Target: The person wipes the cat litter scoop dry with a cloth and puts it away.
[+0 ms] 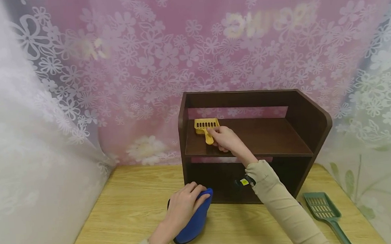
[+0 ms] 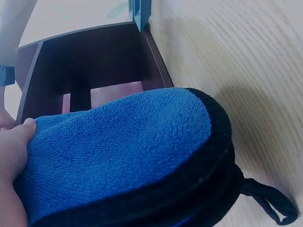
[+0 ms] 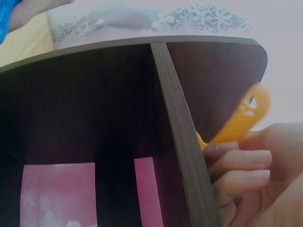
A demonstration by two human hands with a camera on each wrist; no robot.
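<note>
The right hand, near the middle of the frame, pinches the yellow scoop by its handle, thumb on top and the other fingers curled beneath. That grip probably serves to keep the slotted head free and pointing away from the person. The scoop is at the left end of the shelf's upper board, head toward the back; whether it bears on the wood or hangs just above it, I cannot tell. The left hand, at lower centre, grips the blue cloth from above with bent fingers, bunching its upper end, perhaps so that it stays upright and within reach. The cloth has a black border and a small black loop (seen only in the left wrist view), and it stands tilted just in front of the shelf's lower left corner. Farther out, a green scoop lies at lower right on the wooden tabletop, handle toward the bottom edge, seemingly set aside where neither arm crosses it. Behind everything, a pink flowered curtain fills the upper frame, likely hung as a screen
</note>
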